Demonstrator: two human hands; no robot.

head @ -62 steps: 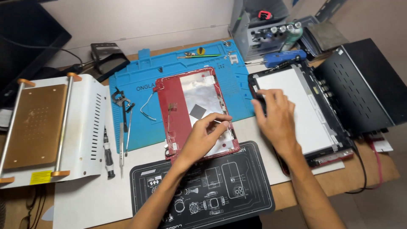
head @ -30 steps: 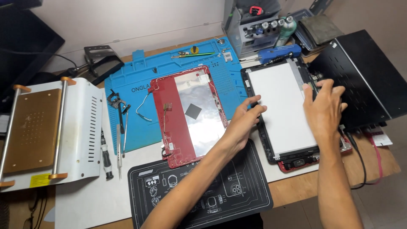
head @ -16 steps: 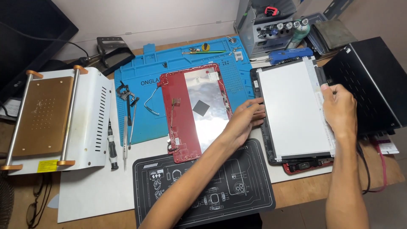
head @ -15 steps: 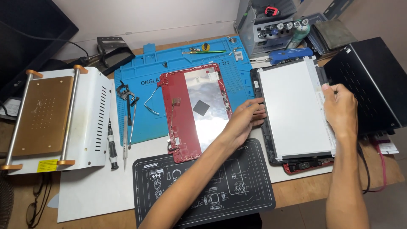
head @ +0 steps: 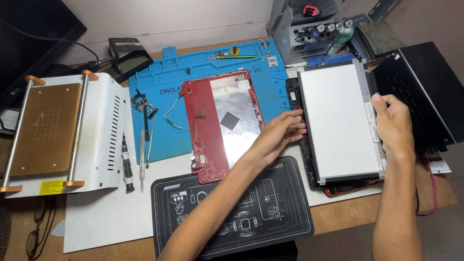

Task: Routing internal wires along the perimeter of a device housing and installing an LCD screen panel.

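A white display panel [head: 338, 121] lies flat on a black and red laptop base [head: 314, 176] at the right of the bench. My left hand [head: 282, 135] touches the panel's left edge with its fingertips. My right hand [head: 394, 123] grips the panel's right edge, thumb on top. A red laptop lid [head: 220, 123] with a silver foil inside lies on the blue work mat [head: 169, 87], just left of my left hand.
A black printed mat [head: 232, 208] sits at the front. A white heating station [head: 58, 130] stands at the left. Screwdriver and tweezers [head: 140, 150] lie beside it. A black box [head: 425, 92] is at the right, a tool rack [head: 314, 29] behind.
Both hands left the red lid and the laptop base and went to the white panel's edges. The panel has shifted slightly and my right hand has settled on its right edge.
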